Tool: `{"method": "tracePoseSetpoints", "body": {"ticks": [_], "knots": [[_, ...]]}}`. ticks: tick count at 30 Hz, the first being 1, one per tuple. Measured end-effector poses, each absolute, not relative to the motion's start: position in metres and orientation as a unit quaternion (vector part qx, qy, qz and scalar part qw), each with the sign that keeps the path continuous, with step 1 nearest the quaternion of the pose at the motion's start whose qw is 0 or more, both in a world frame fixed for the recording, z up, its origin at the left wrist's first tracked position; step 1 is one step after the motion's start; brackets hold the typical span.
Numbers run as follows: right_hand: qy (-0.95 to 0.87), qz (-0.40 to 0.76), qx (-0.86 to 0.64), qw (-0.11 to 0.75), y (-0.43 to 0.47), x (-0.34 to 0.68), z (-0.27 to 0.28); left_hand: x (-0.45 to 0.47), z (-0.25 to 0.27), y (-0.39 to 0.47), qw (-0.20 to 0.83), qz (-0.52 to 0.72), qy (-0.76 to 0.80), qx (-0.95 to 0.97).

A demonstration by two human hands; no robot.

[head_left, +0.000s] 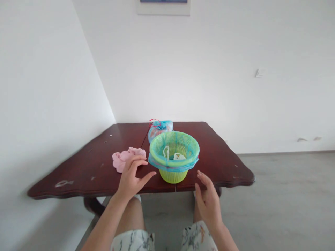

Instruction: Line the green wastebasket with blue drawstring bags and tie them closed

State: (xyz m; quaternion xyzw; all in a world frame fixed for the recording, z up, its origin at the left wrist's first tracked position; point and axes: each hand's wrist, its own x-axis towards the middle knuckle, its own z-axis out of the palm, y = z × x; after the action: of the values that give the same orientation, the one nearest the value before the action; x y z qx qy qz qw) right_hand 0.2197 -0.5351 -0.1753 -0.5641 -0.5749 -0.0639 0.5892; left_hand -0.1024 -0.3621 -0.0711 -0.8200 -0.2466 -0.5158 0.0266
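A light green plastic basket [173, 176] stands upright near the front edge of the table, lined with a thin blue plastic bag [170, 167] folded over its rim. Some white crumpled pieces [179, 156] lie inside it. My left hand [133, 176] is to the left of the basket, thumb and fingers apart, with nothing in it. On the other side, my right hand [208, 197] is held low by the table edge, also open and apart from the basket. Just beyond my left hand lies a crumpled pink cloth [127, 158], partly hidden by the fingers.
Behind the basket sits a tied blue bag [159, 130] with a red drawstring. Everything rests on a dark red-brown wooden table [209, 153] with a wavy edge, pushed up to a white wall [188, 76]. My legs are under the table's front.
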Motion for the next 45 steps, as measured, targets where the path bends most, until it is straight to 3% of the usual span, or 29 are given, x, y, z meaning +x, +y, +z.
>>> {"method": "tracePoseSetpoints", "body": {"ticks": [4, 9, 17, 26, 30, 36, 41, 45], "knots": [[-0.638, -0.169, -0.535, 0.528, -0.504, 0.233, -0.154, -0.095, -0.112, -0.366, 0.071, -0.489, -0.274, -0.825], [-0.65, -0.263, -0.523, 0.485, -0.481, 0.23, -0.129, -0.072, -0.104, -0.36, 0.05, -0.486, -0.268, -0.83], [-0.758, -0.158, -0.451, 0.444, -0.487, 0.247, -0.06, -0.072, -0.066, -0.367, -0.1, -0.48, -0.182, -0.852], [-0.753, -0.038, -0.498, 0.429, -0.436, 0.3, -0.002, -0.069, -0.011, -0.31, -0.18, -0.425, -0.224, -0.858], [-0.762, 0.025, -0.532, 0.369, -0.402, 0.338, 0.002, -0.08, 0.009, -0.265, -0.174, -0.332, -0.262, -0.889], [-0.723, -0.047, -0.641, 0.254, -0.345, 0.359, 0.034, -0.065, 0.044, -0.203, -0.143, -0.317, -0.306, -0.886], [-0.662, -0.132, -0.674, 0.3, -0.338, 0.336, 0.077, -0.045, 0.088, -0.201, -0.144, -0.376, -0.252, -0.88], [-0.702, -0.242, -0.528, 0.413, -0.403, 0.324, 0.062, -0.07, 0.099, -0.255, -0.098, -0.429, -0.185, -0.878]]}}
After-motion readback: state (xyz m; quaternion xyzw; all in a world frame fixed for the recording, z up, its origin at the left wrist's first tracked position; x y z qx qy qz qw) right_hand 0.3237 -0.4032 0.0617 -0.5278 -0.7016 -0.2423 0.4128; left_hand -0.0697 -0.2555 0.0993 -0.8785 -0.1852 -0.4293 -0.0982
